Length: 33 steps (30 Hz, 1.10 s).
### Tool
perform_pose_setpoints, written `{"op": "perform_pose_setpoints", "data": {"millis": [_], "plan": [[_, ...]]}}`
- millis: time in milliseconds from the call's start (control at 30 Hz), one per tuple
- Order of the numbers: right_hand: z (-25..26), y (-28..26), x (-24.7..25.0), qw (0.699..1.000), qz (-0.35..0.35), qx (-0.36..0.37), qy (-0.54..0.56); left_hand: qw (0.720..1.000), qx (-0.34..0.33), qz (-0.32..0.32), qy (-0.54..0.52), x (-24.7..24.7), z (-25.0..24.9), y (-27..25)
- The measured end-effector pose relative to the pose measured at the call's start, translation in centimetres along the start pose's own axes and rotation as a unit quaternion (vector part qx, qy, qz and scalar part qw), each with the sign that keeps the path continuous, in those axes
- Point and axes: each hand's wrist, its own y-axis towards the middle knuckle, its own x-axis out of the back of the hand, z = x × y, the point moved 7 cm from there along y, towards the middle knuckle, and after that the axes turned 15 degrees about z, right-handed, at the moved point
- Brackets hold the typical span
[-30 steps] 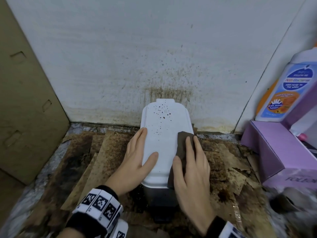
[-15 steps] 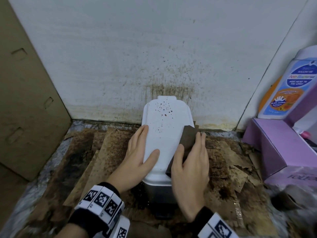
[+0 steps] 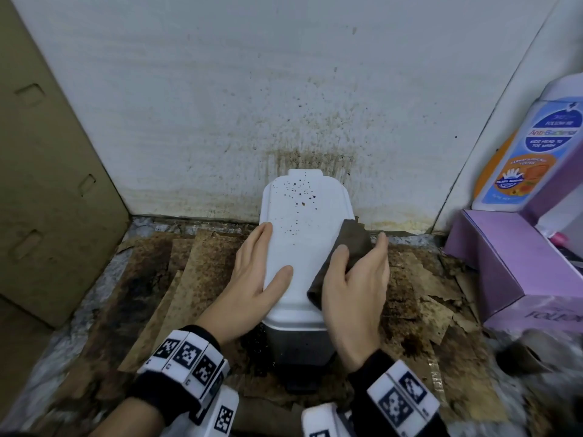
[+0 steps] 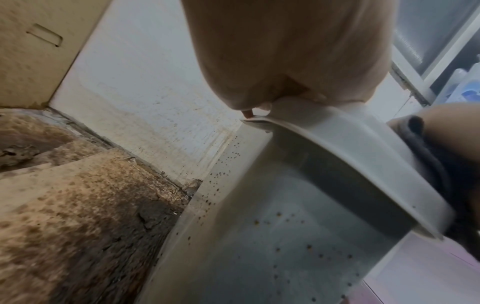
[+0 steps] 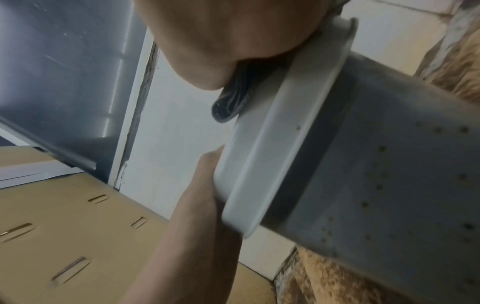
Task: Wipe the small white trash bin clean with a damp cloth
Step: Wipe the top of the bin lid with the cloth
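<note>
The small white trash bin (image 3: 303, 241) stands against the wall, its lid speckled with brown spots at the far end. My left hand (image 3: 252, 272) rests on the lid's left edge, fingers straight along the side and thumb on top. My right hand (image 3: 359, 275) holds a dark brown cloth (image 3: 351, 241) against the lid's right edge, the cloth bunched between thumb and fingers. In the left wrist view the palm (image 4: 285, 51) sits over the lid rim (image 4: 350, 164), above the spotted bin body (image 4: 285, 236). The right wrist view shows the cloth (image 5: 231, 102) squeezed between palm and lid (image 5: 272, 144).
Stained cardboard sheets (image 3: 195, 279) cover the floor around the bin. A big cardboard box (image 3: 47, 184) stands at the left. A purple box (image 3: 511, 257) and a wash bottle (image 3: 530, 152) are at the right. The white wall (image 3: 284, 105) behind is spattered brown.
My right hand has slid the cloth away from me along the lid's right side, and its fingers now bend over the edge. The left hand has stayed in place.
</note>
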Motion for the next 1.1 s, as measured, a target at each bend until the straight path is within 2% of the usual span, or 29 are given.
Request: {"op": "perform_pose_setpoints", "data": {"millis": [167, 300, 400, 600, 833, 900, 1000, 1100], "plan": [[0.3, -0.2, -0.1, 1.0, -0.011, -0.011, 0.006, 1.0, 0.005, 0.002, 0.0, 0.0, 0.0, 0.1], [0.8, -3.0, -2.7, 0.997, -0.037, 0.024, -0.057, 1.0, 0.011, 0.002, 0.004, 0.0, 0.0, 0.1], [0.6, -3.3, -3.4, 0.995, -0.029, 0.033, -0.085, 1.0, 0.009, 0.003, 0.009, 0.0, 0.1, 0.1], [0.0, -0.9, -1.5, 0.983, 0.064, 0.046, -0.163, 1.0, 0.006, 0.005, 0.007, -0.1, 0.1, 0.1], [-0.6, 3.3, -0.3, 0.946, 0.223, 0.085, -0.22, 1.0, 0.006, 0.005, 0.008, 0.1, 0.0, 0.2], [-0.8, 3.5, -0.6, 0.935, 0.238, 0.102, -0.243, 1.0, 0.006, 0.002, 0.012, 0.1, -0.1, 0.1], [-0.6, 2.9, -0.7, 0.918, 0.227, 0.139, -0.294, 1.0, 0.007, 0.002, 0.012, 0.1, -0.2, 0.1], [-0.3, 2.1, -0.8, 0.918, 0.212, 0.154, -0.299, 1.0, 0.005, 0.003, 0.007, 0.0, -0.1, 0.1]]}}
